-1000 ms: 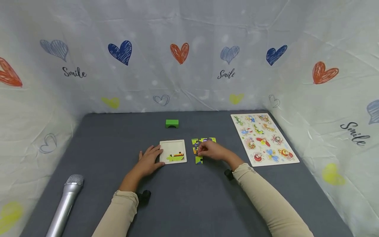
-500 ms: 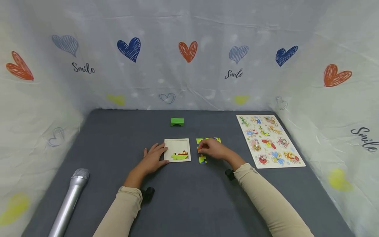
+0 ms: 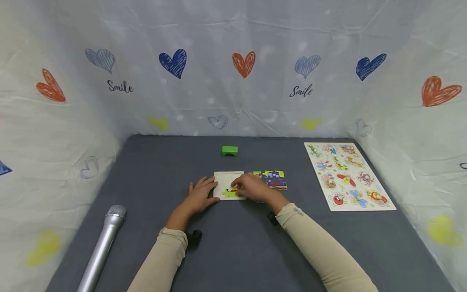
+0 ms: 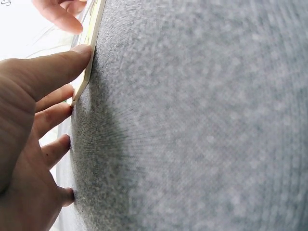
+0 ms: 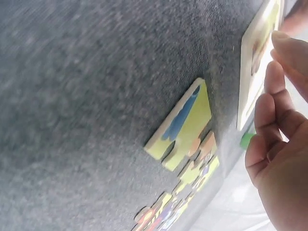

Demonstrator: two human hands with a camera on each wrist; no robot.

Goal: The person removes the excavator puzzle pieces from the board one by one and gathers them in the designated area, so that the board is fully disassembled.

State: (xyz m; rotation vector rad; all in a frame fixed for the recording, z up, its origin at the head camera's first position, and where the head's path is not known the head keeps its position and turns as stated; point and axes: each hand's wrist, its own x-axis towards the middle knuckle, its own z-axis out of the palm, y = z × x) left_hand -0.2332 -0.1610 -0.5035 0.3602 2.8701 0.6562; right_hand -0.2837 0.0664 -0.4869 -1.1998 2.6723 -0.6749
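A square wooden puzzle tray lies mid-table, with joined green and yellow pieces in its lower part. My left hand rests at its left side, fingers spread and thumb on the near corner. Over the tray's right half is my right hand, thumb and fingertips pinched together on a small puzzle piece mostly hidden by the fingers. Loose jigsaw pieces lie to the right, partly behind that hand. In the right wrist view a yellow-and-blue piece lies nearest on the table.
Behind the tray stands a green arched block. A large picture board with animal and insect figures lies at the right. At the left front is a silver microphone. A printed curtain borders the table.
My right hand has moved left from the loose pieces to over the tray. The left hand keeps its place at the tray's edge. The head view has shifted, moving the scene rightward.
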